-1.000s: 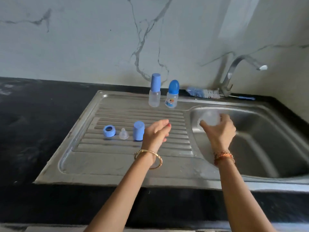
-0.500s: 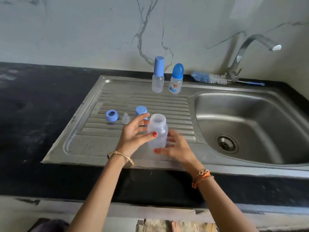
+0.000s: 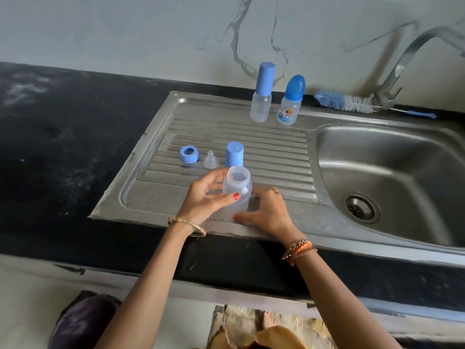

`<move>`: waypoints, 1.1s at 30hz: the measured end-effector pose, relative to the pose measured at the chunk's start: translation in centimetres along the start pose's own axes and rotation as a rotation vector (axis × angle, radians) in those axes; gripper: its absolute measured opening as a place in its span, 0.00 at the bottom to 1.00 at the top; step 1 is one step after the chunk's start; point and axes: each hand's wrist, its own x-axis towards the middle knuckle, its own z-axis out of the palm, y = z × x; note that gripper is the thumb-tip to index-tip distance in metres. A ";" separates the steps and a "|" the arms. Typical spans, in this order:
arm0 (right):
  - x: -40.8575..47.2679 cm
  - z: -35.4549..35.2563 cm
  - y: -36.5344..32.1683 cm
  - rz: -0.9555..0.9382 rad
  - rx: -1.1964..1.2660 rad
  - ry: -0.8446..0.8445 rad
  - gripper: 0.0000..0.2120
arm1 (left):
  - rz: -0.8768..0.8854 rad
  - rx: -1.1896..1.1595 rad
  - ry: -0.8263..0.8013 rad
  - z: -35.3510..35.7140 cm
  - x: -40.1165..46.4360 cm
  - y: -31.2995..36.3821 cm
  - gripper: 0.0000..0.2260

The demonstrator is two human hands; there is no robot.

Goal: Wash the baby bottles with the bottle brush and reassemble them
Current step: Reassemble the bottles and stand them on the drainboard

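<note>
An open, clear baby bottle (image 3: 237, 187) stands upright over the front of the steel drainboard (image 3: 276, 152). My left hand (image 3: 205, 197) grips its upper body, thumb across the front. My right hand (image 3: 266, 212) holds its lower part from the right. Behind it on the ribs lie a blue collar ring (image 3: 189, 154), a clear teat (image 3: 210, 160) and a blue cap (image 3: 234, 154). Two capped bottles stand at the back: a plain one (image 3: 261, 93) and a printed one (image 3: 290, 102). The blue-and-white bottle brush (image 3: 344, 102) lies by the tap.
The sink basin (image 3: 392, 177) with its drain (image 3: 359, 207) is on the right, under the steel tap (image 3: 402, 64). Black countertop (image 3: 63, 137) spreads to the left. A marble wall backs the counter. Cloth and a dark bag show below the counter edge.
A second ago my right hand held the bottle over the basin. It came left to the drainboard front, and my left hand took hold of it too. Little has moved since half a second ago.
</note>
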 end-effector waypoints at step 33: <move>18.3 1.7 -8.7 -0.744 -0.614 -0.439 0.20 | -0.306 -0.179 0.676 -4.1 6.0 -0.6 0.10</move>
